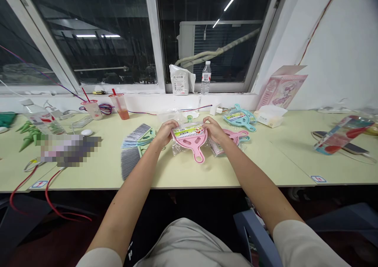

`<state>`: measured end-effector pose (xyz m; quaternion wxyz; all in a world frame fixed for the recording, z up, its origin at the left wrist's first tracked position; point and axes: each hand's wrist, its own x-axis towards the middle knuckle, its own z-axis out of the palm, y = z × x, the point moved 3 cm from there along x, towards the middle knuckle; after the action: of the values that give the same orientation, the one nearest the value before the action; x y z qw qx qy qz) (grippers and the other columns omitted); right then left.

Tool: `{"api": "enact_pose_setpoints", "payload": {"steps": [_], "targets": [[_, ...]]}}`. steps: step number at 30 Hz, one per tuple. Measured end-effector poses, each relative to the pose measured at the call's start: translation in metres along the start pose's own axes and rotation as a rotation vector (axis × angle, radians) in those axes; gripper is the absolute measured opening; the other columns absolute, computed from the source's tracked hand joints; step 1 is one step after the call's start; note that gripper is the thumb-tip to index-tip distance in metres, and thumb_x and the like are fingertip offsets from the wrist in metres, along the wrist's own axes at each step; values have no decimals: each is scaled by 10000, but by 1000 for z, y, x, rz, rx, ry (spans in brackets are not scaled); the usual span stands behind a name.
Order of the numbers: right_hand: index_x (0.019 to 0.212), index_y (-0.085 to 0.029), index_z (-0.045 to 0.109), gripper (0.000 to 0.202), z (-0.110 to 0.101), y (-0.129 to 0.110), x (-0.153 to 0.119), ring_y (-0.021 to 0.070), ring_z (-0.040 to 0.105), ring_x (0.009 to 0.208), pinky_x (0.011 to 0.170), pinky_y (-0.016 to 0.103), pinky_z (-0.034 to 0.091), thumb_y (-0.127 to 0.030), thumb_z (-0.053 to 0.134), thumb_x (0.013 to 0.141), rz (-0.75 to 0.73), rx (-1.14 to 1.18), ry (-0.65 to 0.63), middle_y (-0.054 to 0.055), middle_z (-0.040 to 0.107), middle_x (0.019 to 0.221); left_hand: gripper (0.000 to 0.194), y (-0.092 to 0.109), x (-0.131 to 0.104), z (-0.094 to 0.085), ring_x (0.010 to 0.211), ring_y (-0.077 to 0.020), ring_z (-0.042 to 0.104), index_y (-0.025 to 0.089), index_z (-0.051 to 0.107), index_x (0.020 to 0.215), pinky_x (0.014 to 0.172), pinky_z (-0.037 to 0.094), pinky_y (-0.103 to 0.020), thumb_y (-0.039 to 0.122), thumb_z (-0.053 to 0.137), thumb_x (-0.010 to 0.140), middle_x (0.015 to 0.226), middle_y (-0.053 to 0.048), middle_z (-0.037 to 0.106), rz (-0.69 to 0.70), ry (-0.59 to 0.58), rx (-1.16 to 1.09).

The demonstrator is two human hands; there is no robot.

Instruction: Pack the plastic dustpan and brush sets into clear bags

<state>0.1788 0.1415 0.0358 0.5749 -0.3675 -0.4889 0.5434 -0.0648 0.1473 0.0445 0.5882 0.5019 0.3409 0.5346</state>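
Observation:
Between my two hands is a small pink dustpan (193,144) in a clear plastic bag, its handle pointing toward me and a bright printed label across its far part. My left hand (167,132) grips the left upper corner. At the opposite corner my right hand (213,130) is closed on the bag and the pan's edge. Left of the hands lie small brushes (131,156) with grey bristles and green heads. Just beyond my right hand, a bagged pink dustpan (236,136) rests on the table, and farther back lies a bagged blue dustpan (240,118).
On the pale table (274,168) stand two drink cups (119,106) with red straws and a lying water bottle (41,117). A tissue pack (270,115) and a pink box (283,88) are at the right back. A phone (351,145) lies far right.

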Motion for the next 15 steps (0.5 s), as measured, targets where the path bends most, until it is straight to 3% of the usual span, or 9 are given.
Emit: {"api": "enact_pose_setpoints", "payload": {"steps": [5,8,10,15], "targets": [[1015,-264,643,401,6,-8,-4,163,608,624,536,247,489,-240,740,626,-58,42,6,-47,635,705,73,2,-3,4,610,-185,578,187,639,678,536,434,-287,141,681,640,709,-40,587,32,-26,2],[814,-227,618,270,6,-7,-3,161,606,672,590,258,506,-313,810,645,-96,31,51,-23,638,723,53,3,-5,7,579,-170,548,184,642,669,515,391,-274,145,667,645,689,-35,564,56,-21,23],[736,-226,565,332,4,-3,-2,149,583,660,591,248,491,-338,858,628,-118,-12,97,-36,603,683,40,3,-6,9,553,-160,523,184,647,666,503,360,-266,150,663,652,663,-30,543,66,-17,48],[791,-223,591,364,2,-1,-1,139,600,650,609,246,504,-220,872,558,-83,-7,77,-48,616,692,44,6,-7,11,541,-153,492,183,658,650,501,334,-254,140,648,644,629,-26,520,89,6,75]]}}
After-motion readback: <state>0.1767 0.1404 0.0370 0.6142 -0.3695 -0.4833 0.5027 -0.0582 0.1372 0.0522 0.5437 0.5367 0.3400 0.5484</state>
